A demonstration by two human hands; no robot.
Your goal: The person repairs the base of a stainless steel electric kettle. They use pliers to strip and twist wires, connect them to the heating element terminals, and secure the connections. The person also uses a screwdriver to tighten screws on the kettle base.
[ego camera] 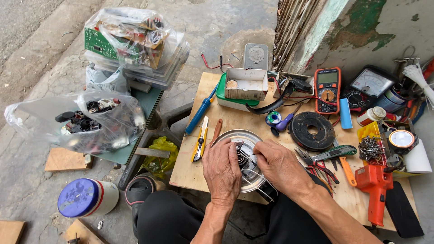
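A round metal heating plate [242,136] with a coiled element and white wires lies at the near edge of a wooden board [187,169]. My left hand [221,171] rests on its left side, fingers curled over the coil. My right hand [278,165] presses on its right side, fingertips at the coil's middle. White wires [257,183] trail out between my wrists. Both hands touch the plate; much of it is hidden under them.
On the board lie a yellow utility knife [200,145], a blue-handled tool [200,110], a white box [245,84], an orange multimeter [327,90], a black disc [312,131], pliers [316,165] and an orange glue gun [374,185]. Plastic bags of parts [90,119] sit at left.
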